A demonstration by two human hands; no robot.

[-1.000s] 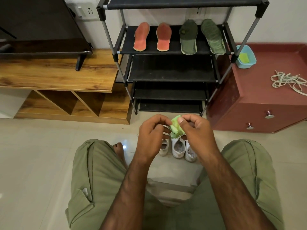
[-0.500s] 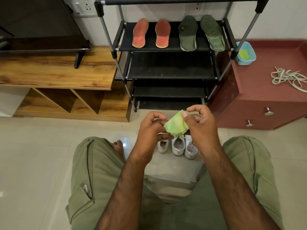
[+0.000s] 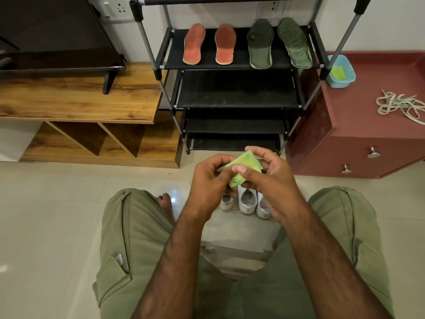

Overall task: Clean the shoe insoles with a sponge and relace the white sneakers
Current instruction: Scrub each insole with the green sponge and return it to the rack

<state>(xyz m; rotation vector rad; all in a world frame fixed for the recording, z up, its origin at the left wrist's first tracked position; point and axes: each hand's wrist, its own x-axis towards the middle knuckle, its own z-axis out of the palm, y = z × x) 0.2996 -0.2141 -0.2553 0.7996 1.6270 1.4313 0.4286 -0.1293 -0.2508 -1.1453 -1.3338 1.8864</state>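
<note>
Now both grips meet at mid-frame above the floor (image 3: 46, 215), and the sponge (image 3: 246, 161) is between them. The left grip (image 3: 209, 180) has its fingers curled round the sponge's left edge. The right grip (image 3: 269, 178) pinches it from the other side, thumb across the front and forefinger hooked over the top. The sponge is light green, thin and crumpled, with one corner sticking up above the fingers.

Just below the grips, the sneakers (image 3: 247, 201) stand on the tiled floor between the person's knees, openings up. Three show, and the leftmost is partly hidden by the left grip. The person wears olive shorts (image 3: 128, 238), and a bare foot (image 3: 166, 203) shows beside the left thigh.

Behind, a black rack (image 3: 236, 88) stands against the wall. On one upper shelf four insoles lie side by side: two red insoles (image 3: 194, 44) on the left and two green insoles (image 3: 294, 42) on the right.

Right of the rack is a red cabinet (image 3: 358, 125) with two knobbed drawers. On its top sit a blue tub (image 3: 345, 77) holding a yellow-green pad (image 3: 337, 72) and, well apart toward the right edge, a loose heap of white laces (image 3: 400, 104). Left of the rack, a wooden unit (image 3: 80, 100) carries a dark TV (image 3: 53, 35).
</note>
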